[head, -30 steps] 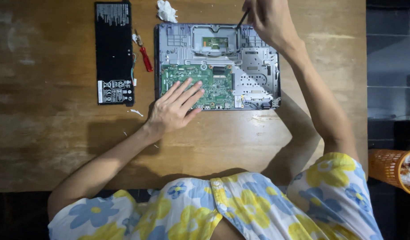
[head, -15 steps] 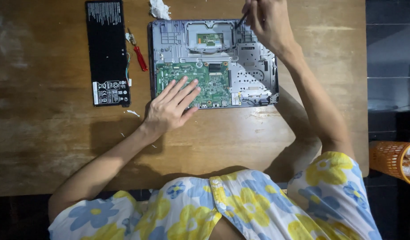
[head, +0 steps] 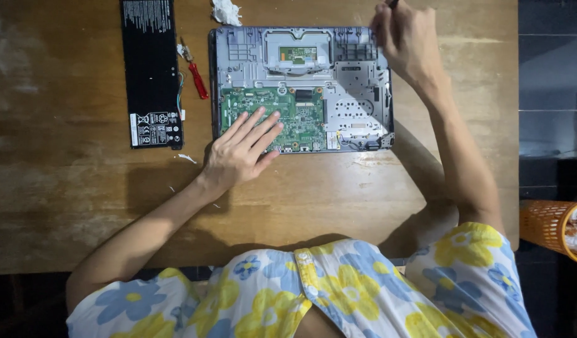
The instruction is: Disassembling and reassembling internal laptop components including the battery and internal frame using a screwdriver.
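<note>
Wooden table (head: pixel 63 206) fills my view from the head camera; I work across it from left to right.

1. Far left: a long black battery pack (head: pixel 151 69) lies flat on the wood, just beside the opened laptop chassis (head: pixel 357 94). Thin wires trail from its right edge.
2. Between the battery pack and the chassis lies a small red-handled screwdriver (head: pixel 197 78), tilted, touching neither that I can tell.
3. Above it, at the top edge, sits a crumpled white tissue (head: pixel 226 11).
4. My left hand (head: pixel 241 153) lies flat, palm down, fingers spread and straight. The fingertips rest on the green circuit board (head: pixel 276 116) in the lower left part of the chassis; the heel of the hand is on the table. It grips nothing.
5. The chassis lies open side up, grey metal framing showing, with a smaller green board (head: pixel 298 54) in the recess at top centre.
6. My right hand (head: pixel 404 40) is over the chassis's upper right corner, fingers curled shut around a thin dark tool (head: pixel 393 4). Only its upper end shows, at the frame edge; I cannot tell what its tip touches.
7. Far right, off the table: an orange mesh basket (head: pixel 545 228) holding white scraps.
</note>
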